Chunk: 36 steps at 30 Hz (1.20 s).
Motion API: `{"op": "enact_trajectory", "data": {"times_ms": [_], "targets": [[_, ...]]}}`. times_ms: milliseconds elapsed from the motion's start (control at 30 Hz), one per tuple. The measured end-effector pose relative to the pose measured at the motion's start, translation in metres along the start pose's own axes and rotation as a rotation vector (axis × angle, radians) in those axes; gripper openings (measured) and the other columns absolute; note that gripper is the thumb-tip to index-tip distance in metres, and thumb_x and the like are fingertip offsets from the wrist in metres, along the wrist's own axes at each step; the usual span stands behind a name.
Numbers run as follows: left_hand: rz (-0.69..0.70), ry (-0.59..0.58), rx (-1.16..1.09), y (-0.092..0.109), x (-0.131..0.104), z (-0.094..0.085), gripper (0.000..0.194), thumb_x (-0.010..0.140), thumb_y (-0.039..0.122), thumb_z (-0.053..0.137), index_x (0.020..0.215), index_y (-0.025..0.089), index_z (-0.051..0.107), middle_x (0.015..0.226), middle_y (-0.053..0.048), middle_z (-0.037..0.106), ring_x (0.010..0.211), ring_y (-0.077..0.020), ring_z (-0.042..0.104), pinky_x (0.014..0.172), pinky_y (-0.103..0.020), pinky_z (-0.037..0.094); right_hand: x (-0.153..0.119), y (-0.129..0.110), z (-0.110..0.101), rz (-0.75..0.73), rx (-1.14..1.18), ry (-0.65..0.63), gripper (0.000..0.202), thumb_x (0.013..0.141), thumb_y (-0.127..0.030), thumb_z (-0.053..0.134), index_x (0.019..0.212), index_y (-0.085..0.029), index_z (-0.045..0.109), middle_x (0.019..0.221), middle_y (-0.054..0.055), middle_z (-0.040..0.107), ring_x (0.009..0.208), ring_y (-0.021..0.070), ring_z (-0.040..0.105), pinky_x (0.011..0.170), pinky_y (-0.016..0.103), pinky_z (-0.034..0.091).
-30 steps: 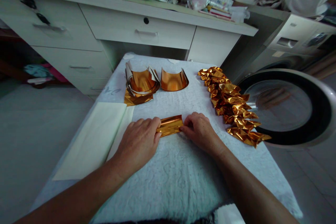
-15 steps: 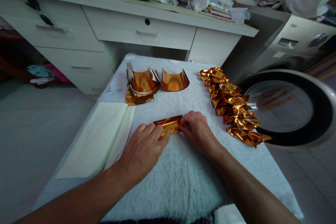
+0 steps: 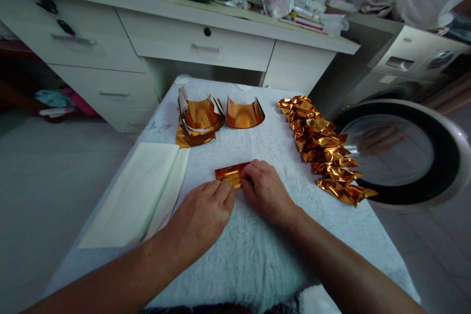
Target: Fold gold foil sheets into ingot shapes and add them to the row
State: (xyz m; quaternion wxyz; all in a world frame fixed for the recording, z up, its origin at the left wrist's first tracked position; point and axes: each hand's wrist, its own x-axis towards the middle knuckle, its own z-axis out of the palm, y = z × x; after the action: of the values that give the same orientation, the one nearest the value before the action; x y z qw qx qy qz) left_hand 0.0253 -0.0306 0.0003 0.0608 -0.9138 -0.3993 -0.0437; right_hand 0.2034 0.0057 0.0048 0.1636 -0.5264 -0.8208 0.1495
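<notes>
The left hand (image 3: 200,216) and the right hand (image 3: 267,191) meet near the table's middle, both pressed flat on a small folded gold foil strip (image 3: 228,174), fingertips pinning it to the white textured cloth (image 3: 253,255) (apparently so a crease stays sharp). Neither hand is closed around it; the fingers bear down from above, the left at the strip's 6 o'clock edge, the right covering its 3 o'clock end.

At 9 o'clock from the hands lies a pale cream paper sheet (image 3: 132,196), flat and partly over the table edge. At 12 o'clock sit a curled stack of foil sheets (image 3: 198,115) and a single curved foil piece (image 3: 245,114), within easy reach. At 2 o'clock a row of crumpled gold foil pieces (image 3: 324,149) runs along the cloth's right edge, well apart from the hands. Beyond it stands a washing machine door (image 3: 401,149).
</notes>
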Motion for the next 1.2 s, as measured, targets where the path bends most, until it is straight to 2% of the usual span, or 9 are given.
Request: {"op": "enact_trajectory", "data": {"times_ms": [133, 333, 467, 567, 700, 833, 1200], "targets": [[-0.028, 0.012, 0.046, 0.005, -0.002, -0.004, 0.03, 0.079, -0.004, 0.053, 0.099, 0.01, 0.07, 0.09, -0.009, 0.068, 0.081, -0.0249, 0.065, 0.07, -0.04, 0.058, 0.003, -0.008, 0.002, 0.066, -0.11, -0.011, 0.01, 0.09, -0.027, 0.058, 0.084, -0.019, 0.058, 0.089, 0.005, 0.061, 0.082, 0.0199, 0.052, 0.075, 0.033, 0.037], [-0.104, -0.004, 0.13, 0.011, -0.004, -0.009, 0.028, 0.076, -0.004, 0.053, 0.091, 0.01, 0.072, 0.079, -0.009, 0.067, 0.072, -0.0242, 0.064, 0.066, -0.039, 0.056, 0.003, -0.011, 0.006, 0.089, -0.186, -0.012, 0.03, 0.089, -0.048, 0.059, 0.089, -0.019, 0.057, 0.092, 0.007, 0.061, 0.084, 0.0228, 0.052, 0.076, 0.037, 0.037], [-0.073, -0.009, 0.179, 0.013, -0.005, -0.008, 0.03, 0.076, -0.005, 0.051, 0.091, 0.009, 0.073, 0.078, -0.01, 0.068, 0.071, -0.0236, 0.064, 0.065, -0.038, 0.055, 0.003, -0.011, 0.009, 0.079, -0.219, -0.003, 0.042, 0.089, -0.059, 0.052, 0.093, -0.018, 0.057, 0.095, 0.01, 0.06, 0.086, 0.0257, 0.052, 0.077, 0.04, 0.037], [-0.033, -0.012, 0.198, 0.014, -0.006, -0.007, 0.031, 0.075, -0.005, 0.049, 0.092, 0.007, 0.073, 0.079, -0.012, 0.068, 0.071, -0.0241, 0.064, 0.064, -0.037, 0.055, 0.003, -0.011, 0.009, 0.074, -0.215, -0.006, 0.041, 0.09, -0.059, 0.051, 0.094, -0.018, 0.057, 0.095, 0.01, 0.06, 0.087, 0.0266, 0.052, 0.077, 0.041, 0.037], [-0.004, -0.025, 0.2, 0.012, -0.006, -0.007, 0.032, 0.075, -0.005, 0.049, 0.092, 0.007, 0.072, 0.08, -0.013, 0.068, 0.071, -0.0245, 0.064, 0.063, -0.037, 0.054, 0.003, -0.009, 0.005, 0.085, -0.18, -0.025, 0.03, 0.091, -0.05, 0.055, 0.094, -0.02, 0.056, 0.096, 0.009, 0.06, 0.087, 0.026, 0.052, 0.077, 0.04, 0.038], [-0.001, -0.044, 0.18, 0.011, -0.005, -0.008, 0.026, 0.074, -0.004, 0.051, 0.084, 0.008, 0.071, 0.076, -0.011, 0.066, 0.069, -0.0243, 0.063, 0.062, -0.037, 0.054, 0.0, -0.004, -0.001, 0.115, -0.14, -0.029, 0.022, 0.09, -0.042, 0.059, 0.097, -0.021, 0.055, 0.099, 0.009, 0.059, 0.091, 0.0258, 0.053, 0.079, 0.039, 0.039], [-0.007, -0.069, 0.164, 0.01, -0.004, -0.012, 0.027, 0.072, -0.006, 0.05, 0.08, 0.011, 0.07, 0.075, -0.009, 0.065, 0.068, -0.0242, 0.063, 0.061, -0.037, 0.054, -0.007, 0.027, -0.009, 0.195, -0.158, 0.017, 0.034, 0.083, -0.039, 0.068, 0.11, -0.022, 0.056, 0.107, 0.01, 0.056, 0.097, 0.0293, 0.051, 0.081, 0.041, 0.038]]}}
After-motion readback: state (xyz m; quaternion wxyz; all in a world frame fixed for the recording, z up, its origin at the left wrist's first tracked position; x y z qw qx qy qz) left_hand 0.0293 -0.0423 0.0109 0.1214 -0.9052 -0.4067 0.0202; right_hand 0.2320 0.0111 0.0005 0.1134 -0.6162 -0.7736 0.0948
